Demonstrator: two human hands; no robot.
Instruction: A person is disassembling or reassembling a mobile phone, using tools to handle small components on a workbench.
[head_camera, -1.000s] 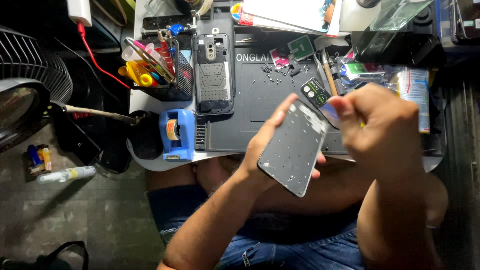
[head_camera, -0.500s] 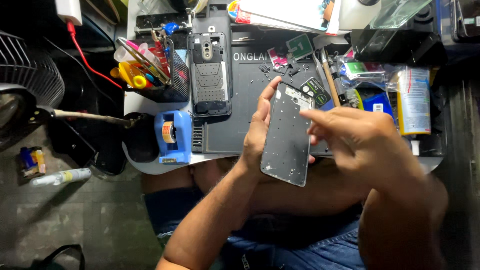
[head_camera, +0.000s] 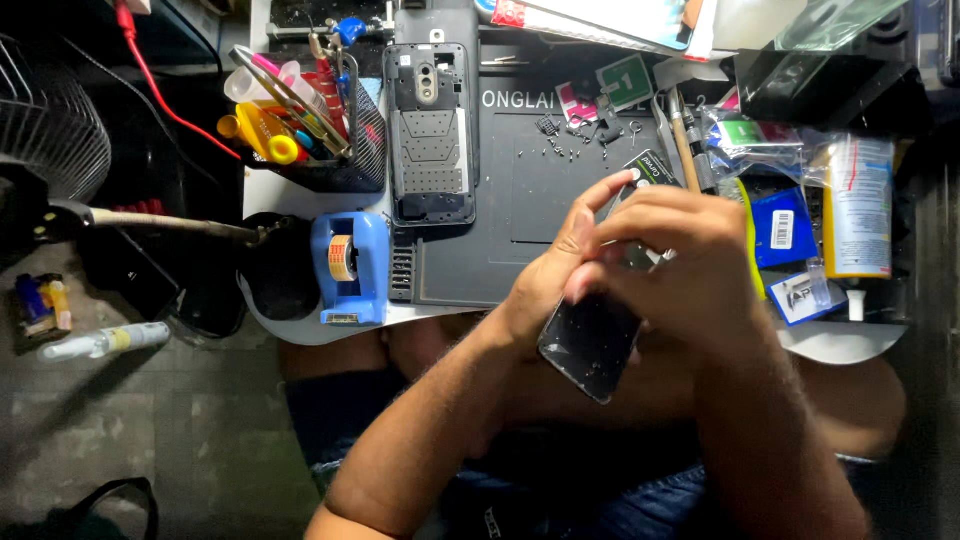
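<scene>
Left hand (head_camera: 555, 275) and right hand (head_camera: 680, 265) are closed together on a dark phone panel (head_camera: 590, 345), held above the lap at the bench's near edge. Beyond the left hand, an opened phone body (head_camera: 430, 135) lies on the grey work mat (head_camera: 520, 215), internals exposed. Loose screws (head_camera: 565, 140) lie ahead of the hands. Judged: disassembly done, panel off; refitting outstanding.
</scene>
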